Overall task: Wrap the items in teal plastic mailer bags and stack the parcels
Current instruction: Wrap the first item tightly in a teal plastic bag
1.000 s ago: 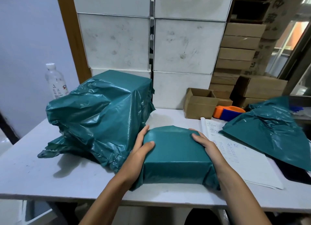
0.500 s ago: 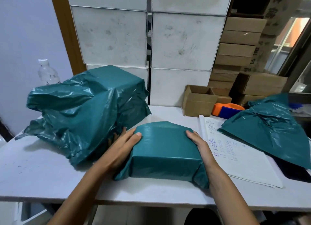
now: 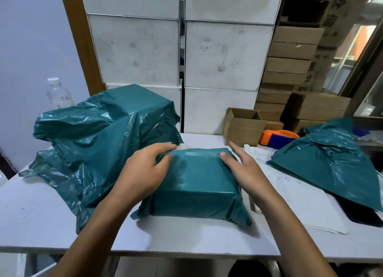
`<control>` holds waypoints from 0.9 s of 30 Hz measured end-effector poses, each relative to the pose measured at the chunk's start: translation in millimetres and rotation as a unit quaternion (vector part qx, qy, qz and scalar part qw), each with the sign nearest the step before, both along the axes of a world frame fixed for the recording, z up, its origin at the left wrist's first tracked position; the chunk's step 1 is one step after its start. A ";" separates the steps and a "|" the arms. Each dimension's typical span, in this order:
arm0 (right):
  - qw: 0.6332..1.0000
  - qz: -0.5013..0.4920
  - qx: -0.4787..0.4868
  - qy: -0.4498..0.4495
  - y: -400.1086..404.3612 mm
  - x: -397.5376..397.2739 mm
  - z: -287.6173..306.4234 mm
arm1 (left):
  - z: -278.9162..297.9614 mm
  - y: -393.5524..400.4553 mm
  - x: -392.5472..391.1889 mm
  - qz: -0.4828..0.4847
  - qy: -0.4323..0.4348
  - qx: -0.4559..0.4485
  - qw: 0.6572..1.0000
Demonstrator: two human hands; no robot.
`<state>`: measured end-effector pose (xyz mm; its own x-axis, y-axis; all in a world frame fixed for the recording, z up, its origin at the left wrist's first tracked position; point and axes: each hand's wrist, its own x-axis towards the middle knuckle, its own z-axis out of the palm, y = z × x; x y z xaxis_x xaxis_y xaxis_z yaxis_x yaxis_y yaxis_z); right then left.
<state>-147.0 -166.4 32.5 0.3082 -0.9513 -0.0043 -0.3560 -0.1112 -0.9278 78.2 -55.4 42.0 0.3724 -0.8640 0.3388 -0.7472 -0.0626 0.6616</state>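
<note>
Both hands are sitting higher on the parcel [image 3: 196, 185] than half a second ago, when they were clasping its two sides. Now the left hand [image 3: 143, 173] is lying flat with fingers spread over the parcel's top left corner, thumb pressing on the plastic, not gripping. The right hand [image 3: 244, 173] is resting open along the parcel's right edge, thumb on top, fingers pointing away from the person.

This one wrapped parcel is lying flat on the white desk [image 3: 41, 214], near its front edge, its long axis running from the person toward the back wall, loose bag ends flaring at the near corners. Left of the parcel, and touching the left hand's side, a heap of crumpled teal bags [image 3: 99, 144] is covering boxy parcels; how many I cannot tell. Right of the parcel one sheet of written paper [image 3: 290, 193] is lying flat, with one empty teal bag [image 3: 331, 164] overlapping its far side. Behind the parcel to the right, one open cardboard box [image 3: 242, 127] and one orange-and-blue tape dispenser [image 3: 277, 137] are standing. One plastic bottle [image 3: 58, 94] is showing behind the heap.
</note>
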 end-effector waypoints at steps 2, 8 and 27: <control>0.977 -0.014 -0.166 0.132 2.8 6.5 9.0 | 11.3 -9.6 -9.1 -0.054 -0.013 0.014 0.998; 0.924 0.097 -0.249 0.273 16.7 50.9 -8.5 | -11.6 -41.3 -24.7 -0.111 -0.152 0.123 0.974; 0.978 -0.002 0.145 -0.152 -10.9 24.1 -33.0 | -40.2 -43.1 4.8 -0.013 0.381 0.033 0.924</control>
